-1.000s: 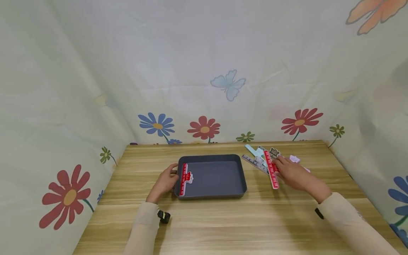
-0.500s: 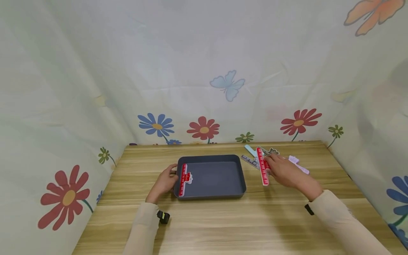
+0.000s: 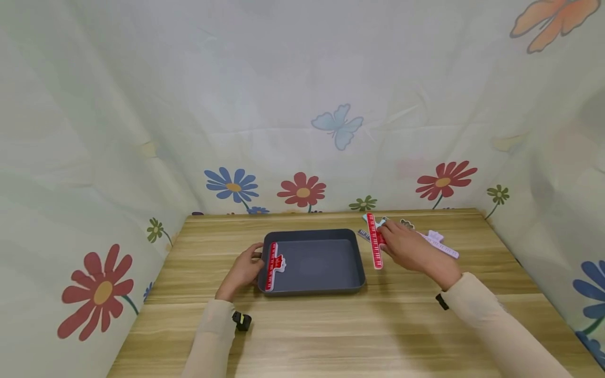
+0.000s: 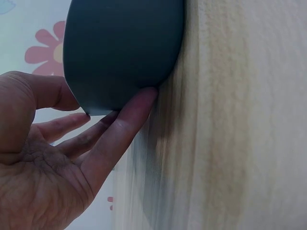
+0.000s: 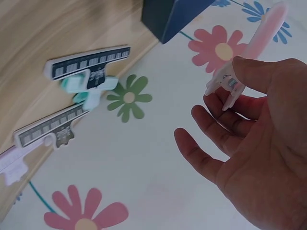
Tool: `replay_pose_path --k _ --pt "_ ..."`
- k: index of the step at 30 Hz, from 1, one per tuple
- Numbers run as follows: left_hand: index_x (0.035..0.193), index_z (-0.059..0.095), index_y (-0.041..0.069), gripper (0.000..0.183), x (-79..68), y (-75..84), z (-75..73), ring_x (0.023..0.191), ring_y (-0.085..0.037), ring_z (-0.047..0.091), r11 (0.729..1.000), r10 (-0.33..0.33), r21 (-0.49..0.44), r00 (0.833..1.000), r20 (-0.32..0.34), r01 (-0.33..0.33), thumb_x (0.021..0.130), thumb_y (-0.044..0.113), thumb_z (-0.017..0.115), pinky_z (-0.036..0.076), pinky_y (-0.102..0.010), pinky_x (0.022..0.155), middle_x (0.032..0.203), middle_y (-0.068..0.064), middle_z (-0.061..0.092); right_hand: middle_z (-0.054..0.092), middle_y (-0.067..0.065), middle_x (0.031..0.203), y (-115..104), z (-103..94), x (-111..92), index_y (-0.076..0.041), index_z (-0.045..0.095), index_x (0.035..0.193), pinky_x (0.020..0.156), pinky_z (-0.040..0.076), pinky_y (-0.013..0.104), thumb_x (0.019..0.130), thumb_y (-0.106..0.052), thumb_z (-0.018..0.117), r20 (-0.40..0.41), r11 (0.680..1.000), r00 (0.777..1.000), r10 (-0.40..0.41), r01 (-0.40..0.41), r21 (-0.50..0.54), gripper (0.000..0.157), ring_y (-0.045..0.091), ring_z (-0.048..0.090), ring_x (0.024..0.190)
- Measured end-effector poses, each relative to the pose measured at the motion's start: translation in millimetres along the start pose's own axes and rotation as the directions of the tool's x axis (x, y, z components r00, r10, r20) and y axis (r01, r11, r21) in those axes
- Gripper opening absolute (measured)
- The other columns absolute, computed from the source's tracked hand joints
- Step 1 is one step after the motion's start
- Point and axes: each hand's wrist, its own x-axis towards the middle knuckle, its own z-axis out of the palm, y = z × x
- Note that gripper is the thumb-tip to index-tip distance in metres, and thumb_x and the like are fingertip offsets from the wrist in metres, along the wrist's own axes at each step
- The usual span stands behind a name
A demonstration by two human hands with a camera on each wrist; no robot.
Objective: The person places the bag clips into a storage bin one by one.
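- The left hand [image 3: 243,270] is grasping the left wall of the dark grey tray [image 3: 314,290], with the thumb and fingers pinching it from its two sides.
- The tray is resting on the near-middle of the table [image 3: 302,336], its long sides running left to right.
- The right hand [image 3: 404,247] is grasping a red clip [image 3: 374,241] by its handle part, pinching it between thumb and fingers; the other fingertips are bending loosely.
- That clip is hanging above the table just right of the tray, its long bar with piano-key markings running far to near.
- Another red clip [image 3: 272,268] is lying inside the tray along the left wall, its handle part pointing right.
- Farther right, a dark clip [image 5: 91,62] is lying across a teal clip [image 5: 73,84], both partly hiding behind the right hand in the head view.
- An olive-grey clip [image 5: 53,127] is lying next to them, and a lilac clip [image 3: 441,245] is lying at the right of the group.
- Beige sleeves [image 3: 487,317] are covering both forearms, and a black wrist device [image 3: 242,321] is showing by the left wrist.
- A pale curtain [image 3: 264,79] with printed flowers is standing behind the table.
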Motion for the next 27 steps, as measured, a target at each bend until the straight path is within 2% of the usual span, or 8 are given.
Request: replay_pose_path --k 9,16,27 --pt "0.15 0.038 0.009 0.055 -0.8 2.6 -2.1 0.115 -0.038 0.061 1.0 0.004 -0.009 1.0 0.007 -0.004 0.096 0.007 0.05 0.057 -0.034 0.053 0.137 -0.028 0.053 0.054 0.019 0.127 -18.6 0.1 23.0 0.003 0.052 0.132 0.099 0.049 0.051 0.1 -0.025 0.056 0.014 0.999 0.999 -0.038 0.039 -0.006 0.043 0.037 0.053 0.123" --pt "0.149 0.039 0.009 0.055 -0.4 -1.6 -0.2 0.116 -0.04 0.061 1.0 0.001 -0.031 1.0 0.012 -0.001 0.096 0.005 0.05 0.058 -0.035 0.055 0.137 -0.029 0.053 0.055 0.014 0.126 -38.4 0.2 38.4 -0.001 0.054 0.13 0.091 0.052 0.048 0.099 -0.028 0.058 0.024 0.998 0.998 -0.061 0.061 0.0 0.042 0.03 0.056 0.113" --pt "0.149 0.038 0.009 0.055 -1.7 -0.7 -1.3 0.111 -0.039 0.063 0.997 -0.001 -0.073 1.0 0.022 0.002 0.096 0.004 0.049 0.058 -0.038 0.052 0.136 -0.03 0.053 0.054 0.013 0.131 -62.1 5.7 58.2 -0.002 0.053 0.134 0.101 0.048 0.048 0.099 -0.032 0.056 0.042 0.997 0.997 -0.068 0.07 -0.031 0.046 0.031 0.052 0.122"
